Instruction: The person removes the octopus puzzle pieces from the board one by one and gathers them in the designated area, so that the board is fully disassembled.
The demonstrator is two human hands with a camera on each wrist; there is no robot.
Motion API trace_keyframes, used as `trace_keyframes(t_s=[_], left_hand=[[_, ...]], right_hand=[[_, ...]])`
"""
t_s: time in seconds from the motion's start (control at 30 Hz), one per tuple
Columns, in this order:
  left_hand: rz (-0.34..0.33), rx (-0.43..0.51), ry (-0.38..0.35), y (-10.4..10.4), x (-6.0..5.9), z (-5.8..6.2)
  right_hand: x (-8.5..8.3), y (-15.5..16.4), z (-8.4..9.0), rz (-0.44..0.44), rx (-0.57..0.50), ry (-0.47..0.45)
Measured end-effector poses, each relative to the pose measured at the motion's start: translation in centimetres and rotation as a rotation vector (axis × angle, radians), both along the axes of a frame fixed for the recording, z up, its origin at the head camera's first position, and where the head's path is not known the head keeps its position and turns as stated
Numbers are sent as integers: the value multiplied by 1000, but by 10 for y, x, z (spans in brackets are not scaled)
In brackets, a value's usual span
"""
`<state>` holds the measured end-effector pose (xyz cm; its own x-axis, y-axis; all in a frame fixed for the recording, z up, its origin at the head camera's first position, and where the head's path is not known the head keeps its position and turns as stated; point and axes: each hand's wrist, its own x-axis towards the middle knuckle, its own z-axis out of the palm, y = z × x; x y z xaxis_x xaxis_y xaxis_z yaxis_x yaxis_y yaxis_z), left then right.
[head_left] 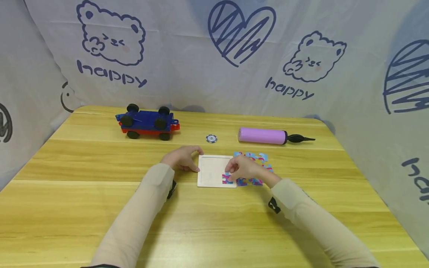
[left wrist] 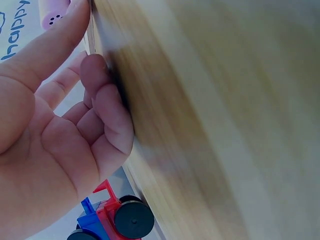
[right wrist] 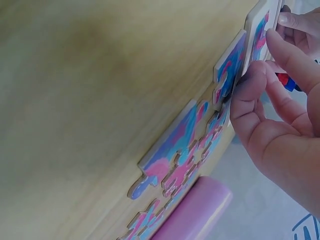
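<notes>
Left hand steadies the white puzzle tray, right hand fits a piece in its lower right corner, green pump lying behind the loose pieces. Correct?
Not quite: the pump is purple, not green, as the head view shows. The left hand does touch the white puzzle tray, and the right hand sets a piece in its lower right corner.

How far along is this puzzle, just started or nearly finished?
Just started. One pink and blue piece sits at the lower right corner of the white tray, the rest of which is bare. The right hand presses on that piece while the left hand steadies the tray's left edge. The loose pieces beside the tray on the table are still to be placed.
</notes>
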<state>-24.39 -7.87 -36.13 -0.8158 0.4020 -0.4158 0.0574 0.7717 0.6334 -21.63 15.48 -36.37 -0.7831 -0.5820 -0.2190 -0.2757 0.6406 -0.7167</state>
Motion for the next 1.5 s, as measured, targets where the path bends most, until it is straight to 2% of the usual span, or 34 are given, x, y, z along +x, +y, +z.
trace_keyframes(t_s=[0.43,0.57,0.73,1.1,1.3,1.5], left_hand=[[-8,-14,3,0,-1,0],[-9,-15,4,1,-1,0],[-11,-14,7,1,-2,-1],[-7,-17,2,1,-1,0],[-11,-24,2,2,-1,0],[-18,-22,10,1,0,2]], right_hand=[[2,0,4,-10,-19,-6],[2,2,4,20,-56,-30],[-1,6,1,89,-110,-11],[0,5,4,-16,-95,-66],[0,13,7,-40,-128,-97],[1,21,9,-54,-161,-88]])
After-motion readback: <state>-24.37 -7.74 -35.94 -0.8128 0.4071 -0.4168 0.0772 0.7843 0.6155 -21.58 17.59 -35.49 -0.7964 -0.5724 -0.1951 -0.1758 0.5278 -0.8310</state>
